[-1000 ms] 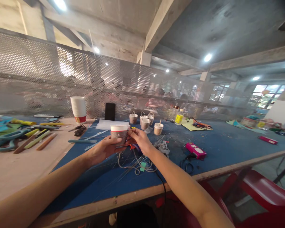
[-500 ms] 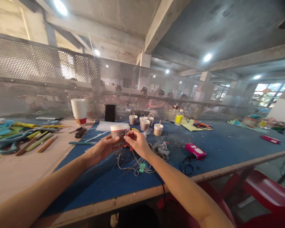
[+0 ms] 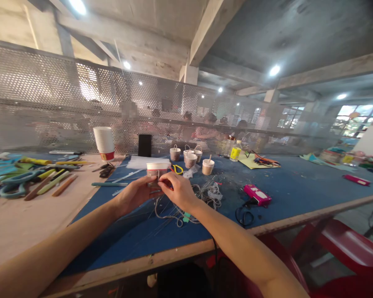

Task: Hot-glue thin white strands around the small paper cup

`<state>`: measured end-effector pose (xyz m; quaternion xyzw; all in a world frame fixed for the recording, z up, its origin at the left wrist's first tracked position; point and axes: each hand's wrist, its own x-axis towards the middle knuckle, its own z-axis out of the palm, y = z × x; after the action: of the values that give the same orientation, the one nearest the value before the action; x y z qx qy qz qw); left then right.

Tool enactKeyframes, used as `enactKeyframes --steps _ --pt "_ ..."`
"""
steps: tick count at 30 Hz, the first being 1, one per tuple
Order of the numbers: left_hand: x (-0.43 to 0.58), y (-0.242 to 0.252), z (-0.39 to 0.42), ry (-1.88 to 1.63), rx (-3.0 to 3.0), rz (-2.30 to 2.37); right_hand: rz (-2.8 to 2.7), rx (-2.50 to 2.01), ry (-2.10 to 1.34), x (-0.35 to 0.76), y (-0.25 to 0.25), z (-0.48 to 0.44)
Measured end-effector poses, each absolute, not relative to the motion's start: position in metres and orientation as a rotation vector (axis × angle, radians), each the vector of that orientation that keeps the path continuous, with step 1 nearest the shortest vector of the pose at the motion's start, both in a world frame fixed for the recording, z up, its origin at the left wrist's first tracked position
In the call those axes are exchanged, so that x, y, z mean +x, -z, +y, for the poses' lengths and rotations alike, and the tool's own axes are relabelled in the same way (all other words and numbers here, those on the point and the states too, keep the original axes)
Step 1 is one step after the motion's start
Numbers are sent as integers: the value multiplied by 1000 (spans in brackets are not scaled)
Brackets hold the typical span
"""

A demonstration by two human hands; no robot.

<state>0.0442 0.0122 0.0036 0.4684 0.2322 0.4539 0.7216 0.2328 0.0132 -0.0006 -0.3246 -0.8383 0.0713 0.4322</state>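
A paper cup with a white rim and a brownish lower part is held upright above the blue table. My left hand is closed around its left side and underside. The fingertips of my right hand are pinched together against the cup's front, where a short pale strand shows; what they grip is too small to make out. Under and beside the hands lie loose grey cord, thin clear strands and a small green piece. Scissors with yellow handles lie just behind my right hand.
Several small cord-wrapped cups stand at the back. A stack of white paper cups is at left, near blue-handled scissors and sticks. A magenta box with a black cable lies right. A perforated metal screen borders the back.
My right hand has shifted slightly left across the cup's front, its fingers curling inward. More of the yellow-handled scissors shows. My left hand keeps its hold on the cup.
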Motion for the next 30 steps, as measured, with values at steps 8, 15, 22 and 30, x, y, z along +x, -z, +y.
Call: enactKeyframes --steps 8,15,22,30 --pt "44 -8 10 -1055 970 536 -2172 -800 -54 233 0 10" --pt "40 -7 14 -1107 974 551 -2197 -833 -46 233 3 12" --pt "35 -11 17 -1199 849 555 -2111 -853 -150 236 2 23" --pt "31 -20 14 -1224 803 553 -2126 -1600 -127 270 -6 47"
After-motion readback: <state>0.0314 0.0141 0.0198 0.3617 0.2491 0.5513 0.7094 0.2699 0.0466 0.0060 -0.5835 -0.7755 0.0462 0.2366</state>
